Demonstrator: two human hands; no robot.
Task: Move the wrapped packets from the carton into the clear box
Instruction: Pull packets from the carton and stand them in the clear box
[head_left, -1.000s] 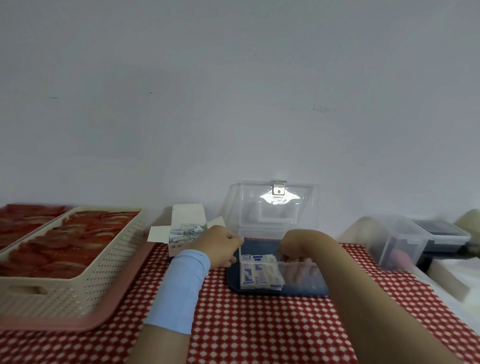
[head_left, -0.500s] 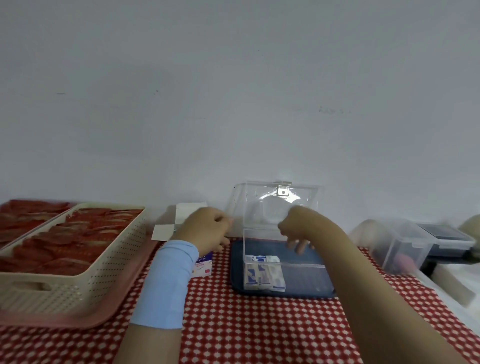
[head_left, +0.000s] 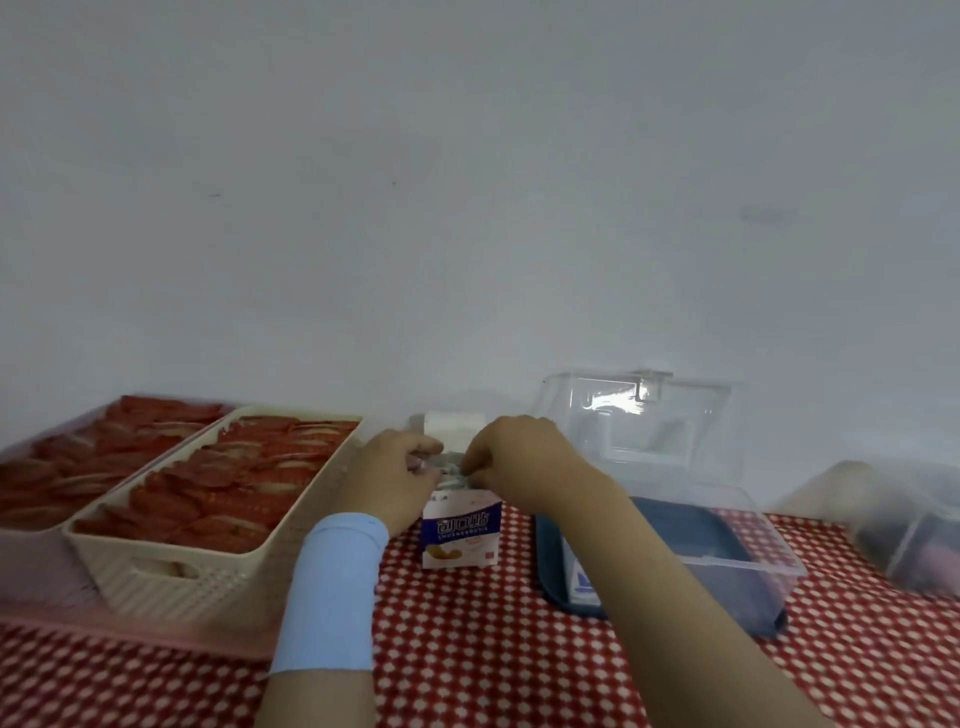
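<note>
Head view, from your left: a pink tray (head_left: 31, 571) of red wrapped items sits against a cream basket (head_left: 208, 582) filled with the same red items, both on the red-and-white checked cloth (head_left: 467, 654). Just right of the basket, your left hand (head_left: 395, 480), with a light-blue wristband (head_left: 332, 582) on the wrist, curls its fingers round the upper left edge of the carton (head_left: 462, 540) and grips it. The carton stands upright on the cloth, its white flap raised behind. The wrapped packets (head_left: 448, 467) show as a silvery blur in its open mouth, between your two hands. Your right hand (head_left: 519, 462) arches over that mouth with the fingertips bent down onto the packets; you cannot tell from the blur whether they pinch one. Further right the clear box (head_left: 737, 551) rests on a dark blue tray (head_left: 548, 566), its lid (head_left: 639, 415) standing open against the wall, and one blue-and-white packet (head_left: 581, 578) shows through its front wall. At the far right is another clear container (head_left: 909, 535), blurred.
</note>
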